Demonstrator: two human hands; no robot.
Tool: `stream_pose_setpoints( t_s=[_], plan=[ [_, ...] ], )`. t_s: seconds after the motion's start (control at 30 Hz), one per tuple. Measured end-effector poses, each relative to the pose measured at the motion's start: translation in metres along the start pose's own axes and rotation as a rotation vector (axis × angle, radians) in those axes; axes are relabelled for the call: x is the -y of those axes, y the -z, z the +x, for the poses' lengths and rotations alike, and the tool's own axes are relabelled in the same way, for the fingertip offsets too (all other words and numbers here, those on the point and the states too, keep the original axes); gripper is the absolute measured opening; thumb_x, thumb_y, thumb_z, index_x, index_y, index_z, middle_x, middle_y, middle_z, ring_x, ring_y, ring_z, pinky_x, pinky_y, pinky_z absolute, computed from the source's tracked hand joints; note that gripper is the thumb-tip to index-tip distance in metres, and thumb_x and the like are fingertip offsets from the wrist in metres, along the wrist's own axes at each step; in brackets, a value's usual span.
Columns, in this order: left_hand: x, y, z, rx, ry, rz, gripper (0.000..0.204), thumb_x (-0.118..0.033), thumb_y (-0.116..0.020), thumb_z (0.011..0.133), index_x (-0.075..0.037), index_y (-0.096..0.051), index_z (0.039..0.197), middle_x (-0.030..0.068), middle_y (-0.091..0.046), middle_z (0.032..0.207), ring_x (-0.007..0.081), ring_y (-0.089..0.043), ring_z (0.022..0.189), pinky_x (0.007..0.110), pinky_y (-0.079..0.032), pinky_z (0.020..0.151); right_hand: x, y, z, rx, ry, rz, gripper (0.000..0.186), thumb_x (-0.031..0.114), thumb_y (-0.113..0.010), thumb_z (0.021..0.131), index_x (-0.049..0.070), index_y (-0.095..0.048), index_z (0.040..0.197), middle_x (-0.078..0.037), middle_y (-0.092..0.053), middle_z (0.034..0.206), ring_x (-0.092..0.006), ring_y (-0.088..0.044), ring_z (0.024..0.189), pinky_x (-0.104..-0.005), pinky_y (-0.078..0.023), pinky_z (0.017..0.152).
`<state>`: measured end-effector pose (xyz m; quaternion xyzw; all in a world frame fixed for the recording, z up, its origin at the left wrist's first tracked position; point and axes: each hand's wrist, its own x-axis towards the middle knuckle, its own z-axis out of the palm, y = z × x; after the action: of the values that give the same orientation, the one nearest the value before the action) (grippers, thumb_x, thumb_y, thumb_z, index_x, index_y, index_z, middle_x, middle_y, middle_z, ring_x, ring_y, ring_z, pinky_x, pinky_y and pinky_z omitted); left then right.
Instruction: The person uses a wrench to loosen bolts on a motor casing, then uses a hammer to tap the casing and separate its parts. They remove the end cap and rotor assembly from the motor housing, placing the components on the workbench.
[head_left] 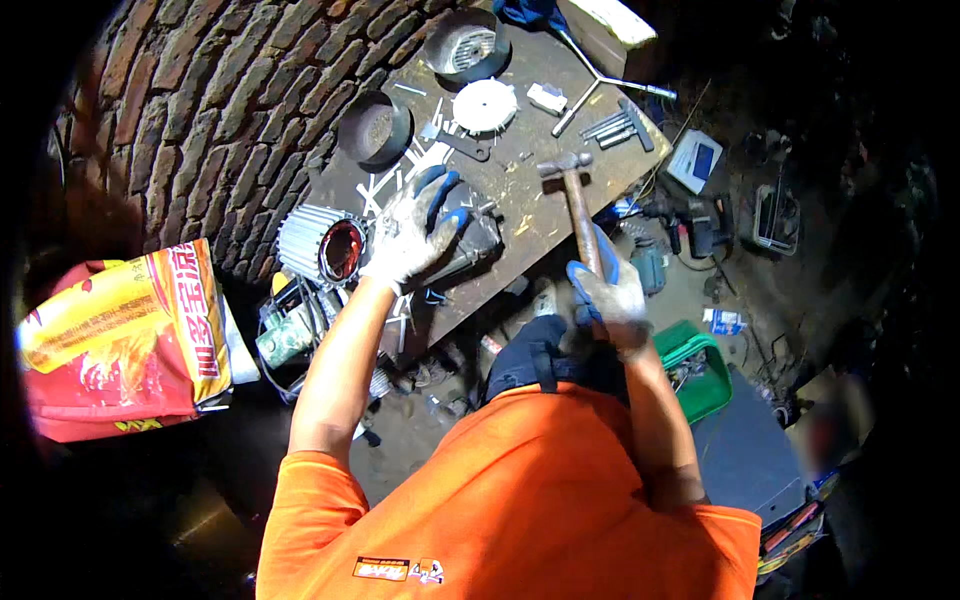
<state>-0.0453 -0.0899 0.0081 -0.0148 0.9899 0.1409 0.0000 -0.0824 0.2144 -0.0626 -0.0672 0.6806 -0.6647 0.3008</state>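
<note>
My right hand (612,288), in a white and blue work glove, is closed round the wooden handle of a hammer (580,215). The hammer's metal head lies over the right part of the workbench. My left hand (408,232), gloved alike, grips the near-left side of a dark motor housing (470,240), thumb and fingers curved over it; a short shaft seems to stick out at its far end. Just left of that hand, a grey finned motor casing (305,240) lies on its side, its red-brown copper windings (342,250) showing in the opening.
On the workbench (525,215) are two round metal covers (375,130), a white fan (485,105), white strips, a three-armed wrench (597,78) and T-handled tools (622,127). A brick wall (210,110) borders it. A red-yellow sack (110,345), power drill (700,225) and green bin (705,385) stand around.
</note>
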Motion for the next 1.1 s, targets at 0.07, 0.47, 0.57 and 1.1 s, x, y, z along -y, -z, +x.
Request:
stream_pose_setpoints(
  t_s=[0.07, 0.47, 0.57, 1.1],
  plan=[
    [0.001, -0.004, -0.001, 0.005, 0.039, -0.01, 0.055, -0.04, -0.065, 0.087, -0.012, -0.057, 0.133, 0.0163, -0.053, 0.138, 0.0372, -0.051, 0.126, 0.046, -0.042, 0.105, 0.005, 0.014, 0.001, 0.007, -0.176, 0.207, 0.066, 0.008, -0.065, 0.088, 0.01, -0.042, 0.149, -0.004, -0.063, 0.099, -0.0117, -0.058, 0.078, -0.0259, -0.049, 0.069],
    [0.007, -0.01, 0.0, 0.007, 0.104, 0.069, 0.058, -0.046, -0.065, 0.085, -0.017, -0.056, 0.134, 0.0156, -0.055, 0.137, 0.0353, -0.053, 0.125, 0.046, -0.041, 0.106, 0.064, 0.045, 0.198, 0.016, -0.081, -0.374, 0.06, 0.025, -0.072, 0.086, 0.001, -0.053, 0.137, -0.01, -0.066, 0.09, -0.0139, -0.061, 0.067, -0.0295, -0.051, 0.057],
    [0.004, -0.008, -0.004, -0.007, 0.091, 0.057, 0.056, -0.044, -0.065, 0.085, -0.019, -0.056, 0.135, 0.0148, -0.055, 0.137, 0.0353, -0.053, 0.124, 0.046, -0.042, 0.105, 0.069, 0.042, 0.214, 0.054, -0.105, -0.546, 0.058, 0.035, -0.069, 0.083, -0.001, -0.058, 0.127, -0.025, -0.069, 0.104, -0.0333, -0.068, 0.09, -0.0402, -0.054, 0.084],
    [0.037, -0.031, 0.003, -0.297, 0.409, -0.69, 0.043, -0.033, -0.04, 0.104, -0.002, -0.057, 0.128, 0.0169, -0.07, 0.112, 0.0256, -0.065, 0.107, 0.037, -0.046, 0.096, 0.008, -0.039, 0.178, 0.041, 0.454, -1.41, 0.042, 0.021, -0.069, 0.076, 0.013, -0.065, 0.117, -0.019, -0.062, 0.121, -0.0355, -0.063, 0.104, -0.0436, -0.052, 0.088]
  ],
)
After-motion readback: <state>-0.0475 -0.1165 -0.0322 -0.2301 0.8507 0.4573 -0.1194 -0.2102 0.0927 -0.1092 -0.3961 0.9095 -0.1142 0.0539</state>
